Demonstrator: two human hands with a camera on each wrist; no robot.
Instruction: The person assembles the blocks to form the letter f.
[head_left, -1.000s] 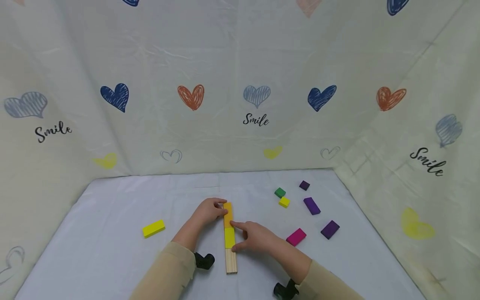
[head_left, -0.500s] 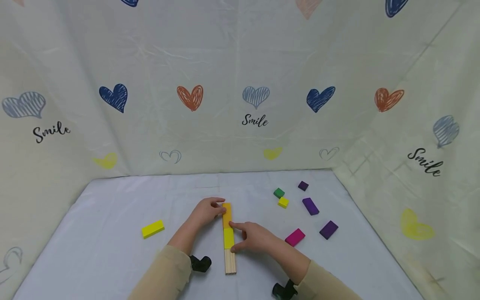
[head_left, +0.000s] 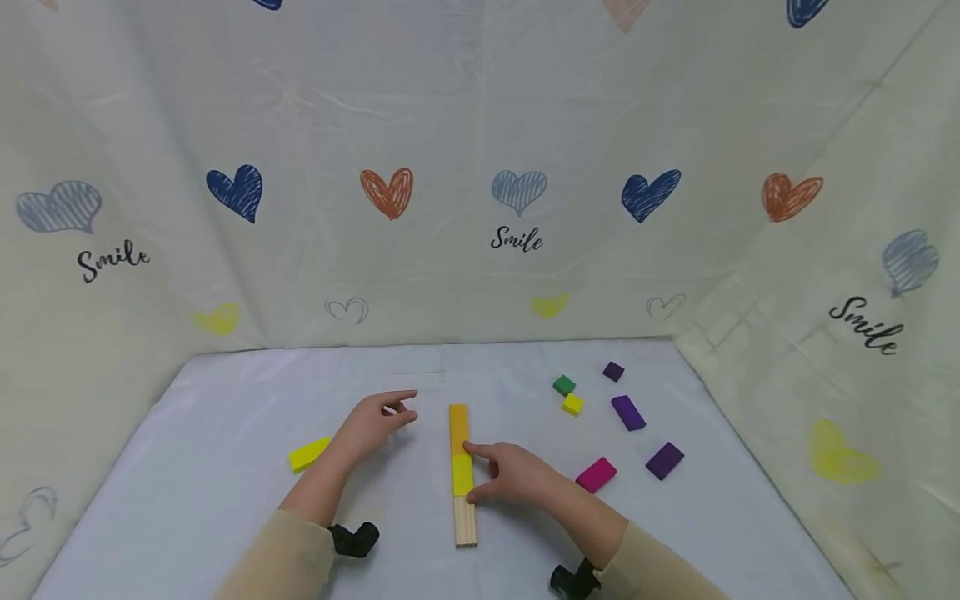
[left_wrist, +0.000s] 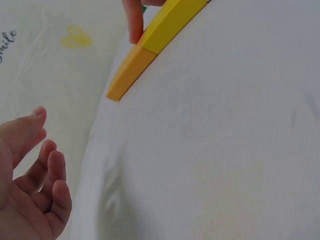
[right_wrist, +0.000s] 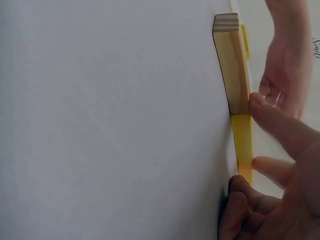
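An orange block [head_left: 458, 425], a yellow block [head_left: 462, 477] and a plain wood block [head_left: 465, 525] lie end to end in one straight row on the white cloth. My right hand [head_left: 521, 477] touches the row's right side. Its index fingertip is near the orange-yellow joint and its thumb near the yellow-wood joint; other fingers are bent below, as the right wrist view shows. My left hand [head_left: 371, 427] hovers left of the row, apart from it, fingers loosely bent and holding nothing. A separate yellow block [head_left: 308, 455] lies beside the left forearm, which partly covers it.
On the right lie a pink block [head_left: 596, 475], two purple blocks [head_left: 628, 412], a small dark cube [head_left: 613, 372], a small green block [head_left: 564, 385] and a small yellow one [head_left: 573, 405]. A heart-printed curtain [head_left: 435, 275] stands behind the cloth-covered table [head_left: 187, 500].
My left hand has let go of the orange block and moved left, away from the row. The right hand stays against the blocks. The row has not visibly shifted.
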